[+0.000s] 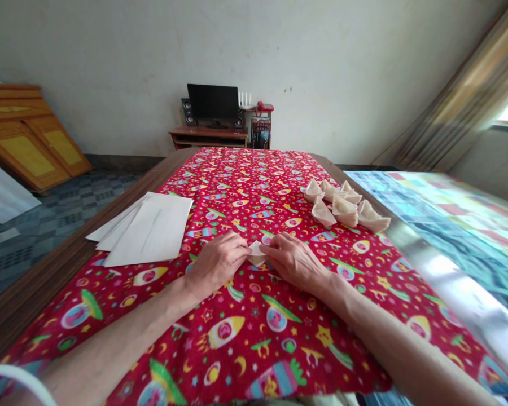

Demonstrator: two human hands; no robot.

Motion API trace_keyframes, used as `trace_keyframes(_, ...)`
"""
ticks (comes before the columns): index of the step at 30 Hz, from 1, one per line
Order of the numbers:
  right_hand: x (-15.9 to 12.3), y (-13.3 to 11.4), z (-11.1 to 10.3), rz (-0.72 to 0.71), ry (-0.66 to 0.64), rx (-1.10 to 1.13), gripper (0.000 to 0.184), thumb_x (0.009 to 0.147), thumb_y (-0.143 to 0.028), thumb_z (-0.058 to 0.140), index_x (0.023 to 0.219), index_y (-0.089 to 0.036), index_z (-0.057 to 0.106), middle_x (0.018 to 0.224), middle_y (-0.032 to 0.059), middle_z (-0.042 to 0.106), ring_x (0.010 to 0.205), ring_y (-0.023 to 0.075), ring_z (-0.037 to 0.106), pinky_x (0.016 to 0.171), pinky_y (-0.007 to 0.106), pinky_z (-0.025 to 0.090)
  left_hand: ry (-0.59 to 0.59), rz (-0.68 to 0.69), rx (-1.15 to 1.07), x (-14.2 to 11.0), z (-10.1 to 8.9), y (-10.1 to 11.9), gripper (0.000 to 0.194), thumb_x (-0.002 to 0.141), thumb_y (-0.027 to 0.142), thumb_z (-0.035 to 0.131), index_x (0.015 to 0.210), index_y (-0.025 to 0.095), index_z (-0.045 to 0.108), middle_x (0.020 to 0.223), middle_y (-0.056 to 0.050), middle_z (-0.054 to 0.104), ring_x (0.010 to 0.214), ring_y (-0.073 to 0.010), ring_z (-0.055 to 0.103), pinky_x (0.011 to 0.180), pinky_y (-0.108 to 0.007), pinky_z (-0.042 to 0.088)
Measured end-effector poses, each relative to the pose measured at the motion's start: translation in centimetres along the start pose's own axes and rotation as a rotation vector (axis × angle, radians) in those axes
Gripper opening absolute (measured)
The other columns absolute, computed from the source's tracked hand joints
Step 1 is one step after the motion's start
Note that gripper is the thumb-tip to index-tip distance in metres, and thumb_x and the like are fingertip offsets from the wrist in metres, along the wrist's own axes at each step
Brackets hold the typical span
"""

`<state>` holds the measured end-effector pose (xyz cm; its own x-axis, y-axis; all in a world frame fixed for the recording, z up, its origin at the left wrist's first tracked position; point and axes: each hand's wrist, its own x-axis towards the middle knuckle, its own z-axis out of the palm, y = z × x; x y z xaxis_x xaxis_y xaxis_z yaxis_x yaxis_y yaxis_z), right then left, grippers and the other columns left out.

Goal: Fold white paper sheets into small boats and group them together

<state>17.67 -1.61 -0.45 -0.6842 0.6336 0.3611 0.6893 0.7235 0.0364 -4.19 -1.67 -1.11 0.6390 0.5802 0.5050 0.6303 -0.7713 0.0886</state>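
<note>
A small piece of folded off-white paper [257, 255] lies low over the red patterned cloth, between my two hands. My left hand [220, 258] pinches its left corner between thumb and fingers. On the other side, my right hand [294, 260] pinches the right corner. Both hands rest close to the cloth, and the fingertips cover the paper's ends. To the right sit several folded paper pieces [345, 210], boat-like in shape, some nested in stacks. A fanned stack of flat paper sheets [163, 228] lies to the left; the top sheet has a faint line on it.
The red cloth [245, 332] with rockets and stars covers most of the brown table [122, 211]. Beyond its far end stand a monitor [214, 102], speakers and a red telephone [263, 107]. A wooden cabinet [29, 132] is at left, a bed with patterned covers [449, 225] at right.
</note>
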Motion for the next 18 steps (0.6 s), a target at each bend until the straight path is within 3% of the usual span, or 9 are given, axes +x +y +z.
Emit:
trace_keyframes(9, -0.3, 0.1, -1.1, -0.060, -0.127, -0.105, 0.026, 0.096, -0.030, 0.038, 0.107, -0.019, 0.058, 0.093, 0.0084, 0.054, 0.083, 0.0182, 0.045, 0.067, 0.028, 0.037, -0.117, 0.078, 0.065, -0.7, -0.7, -0.1, 0.021, 0.091, 0.016, 0.047, 0.106, 0.018, 0.061, 0.106, -0.005, 0.061, 0.103, -0.0195, 0.051, 0.090, -0.035, 0.048)
trace_keyframes(13, -0.3, -0.2, -0.9, -0.114, -0.073, -0.096, 0.025, 0.096, -0.028, 0.038, 0.105, -0.018, 0.059, 0.094, 0.0085, 0.055, 0.084, 0.0181, 0.045, 0.068, 0.028, 0.038, -0.115, 0.093, 0.028, -0.5, -0.6, -0.1, 0.025, 0.090, 0.018, 0.050, 0.113, 0.021, 0.058, 0.111, -0.005, 0.059, 0.105, -0.0198, 0.050, 0.091, -0.036, 0.048)
trace_keyframes(18, -0.4, -0.1, 0.2, -0.077, 0.021, 0.074, 0.025, 0.094, -0.024, 0.042, 0.084, -0.019, 0.064, 0.083, 0.0050, 0.057, 0.076, 0.0143, 0.048, 0.064, 0.025, 0.038, -0.048, 0.036, -0.148, 0.0, 0.3, -0.1, 0.015, 0.089, 0.021, 0.053, 0.098, 0.019, 0.066, 0.098, -0.005, 0.062, 0.096, -0.0177, 0.054, 0.085, -0.033, 0.049)
